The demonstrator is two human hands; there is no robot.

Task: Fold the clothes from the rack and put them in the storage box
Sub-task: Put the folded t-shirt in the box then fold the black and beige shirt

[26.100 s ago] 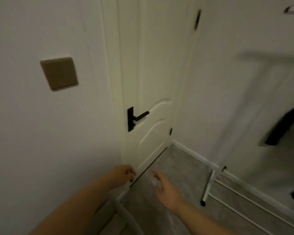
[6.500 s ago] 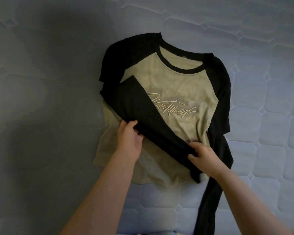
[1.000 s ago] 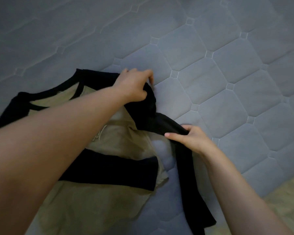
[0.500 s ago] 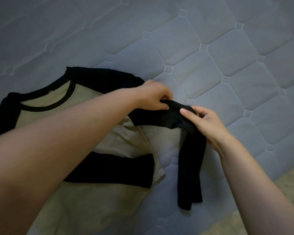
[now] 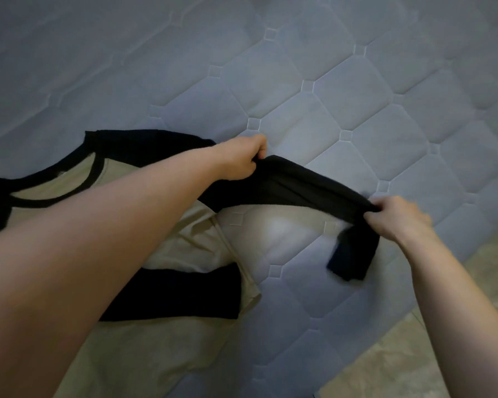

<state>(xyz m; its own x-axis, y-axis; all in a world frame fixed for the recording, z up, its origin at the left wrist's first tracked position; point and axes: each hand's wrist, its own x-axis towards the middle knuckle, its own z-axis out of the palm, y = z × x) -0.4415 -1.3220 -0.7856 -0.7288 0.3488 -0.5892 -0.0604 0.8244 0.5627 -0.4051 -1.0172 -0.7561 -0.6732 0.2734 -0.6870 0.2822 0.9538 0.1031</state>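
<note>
Black knit sleeve (image 5: 293, 182) stretched taut between left hand (image 5: 239, 162) and right hand (image 5: 397, 219) — above quilted mattress (image 5: 314, 90).

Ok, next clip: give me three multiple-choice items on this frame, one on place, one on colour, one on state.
1. Where does the shirt lie?
A. quilted mattress
B. wooden desk
C. hanging on a rack

2. What colour is the sleeve held up?
A. white
B. black
C. red

3. What is the state of the other sleeve?
A. held in the air
B. rolled into a ball
C. folded flat across the body

Key: 1 A, shirt rests on quilted diamonds; 2 B, left hand and right hand stretch a black sleeve; 3 C, it crosses the beige front.
</note>
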